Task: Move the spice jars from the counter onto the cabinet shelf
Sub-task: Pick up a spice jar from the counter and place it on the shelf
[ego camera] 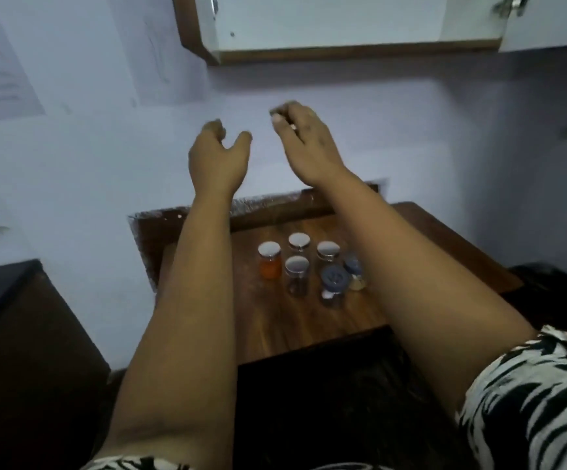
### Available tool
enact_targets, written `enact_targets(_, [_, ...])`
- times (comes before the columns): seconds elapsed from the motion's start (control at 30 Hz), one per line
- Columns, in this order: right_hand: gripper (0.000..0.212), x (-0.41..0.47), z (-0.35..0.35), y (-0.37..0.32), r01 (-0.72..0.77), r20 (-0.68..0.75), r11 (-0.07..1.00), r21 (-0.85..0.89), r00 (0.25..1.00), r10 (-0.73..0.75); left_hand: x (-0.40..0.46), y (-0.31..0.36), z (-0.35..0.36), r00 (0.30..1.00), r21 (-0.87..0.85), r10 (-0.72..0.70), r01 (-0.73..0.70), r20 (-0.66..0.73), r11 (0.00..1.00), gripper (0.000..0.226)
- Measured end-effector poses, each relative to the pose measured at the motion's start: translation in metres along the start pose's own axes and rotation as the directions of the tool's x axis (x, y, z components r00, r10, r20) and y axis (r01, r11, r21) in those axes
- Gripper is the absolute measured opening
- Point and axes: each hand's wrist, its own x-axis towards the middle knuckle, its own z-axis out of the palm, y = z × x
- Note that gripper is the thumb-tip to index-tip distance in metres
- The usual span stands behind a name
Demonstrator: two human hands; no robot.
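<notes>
Several small glass spice jars stand in a cluster on the wooden counter (pixel 275 320). One with orange powder (pixel 269 262) has a silver lid, as do three others (pixel 297 273). Two more have blue lids (pixel 333 286), and one of them sits partly behind my right forearm. Both arms reach up and forward over the jars toward the wall. My left hand (pixel 217 157) is raised with fingers curled loosely and apart, holding nothing. My right hand (pixel 304 140) is raised beside it, fingers bent downward, also with nothing in it. The white cabinet (pixel 343 25) hangs above, seen from below.
A pale wall rises behind the counter. The cabinet has a brown wooden bottom edge (pixel 360 54) and an open door with a hinge (pixel 512 5) at the upper right. A dark surface (pixel 0 293) sits lower left, and dark furniture lies right of the counter.
</notes>
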Motion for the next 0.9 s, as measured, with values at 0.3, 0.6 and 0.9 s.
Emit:
enact_targets(0.3, [0.033,-0.111,0.018,0.192,-0.527,0.139,0.813,-0.248,0.811,0.569,-0.113,-0.141,0.108,0.857,0.287,-0.143,-0.007,0.496,0.958,0.047])
enact_targets(0.6, [0.073,-0.162,0.074,0.329,-0.397,0.363,0.684,-0.612,0.628,0.689,-0.137,-0.212,0.202,0.702,0.381,-0.278,0.011,0.655,0.924,0.085])
enact_targets(0.9, [0.098,-0.132,0.104,0.4,-0.026,0.649,0.803,-0.596,0.573,0.5,-0.099,-0.266,0.28,0.747,0.43,-0.346,0.09,0.567,0.898,0.049])
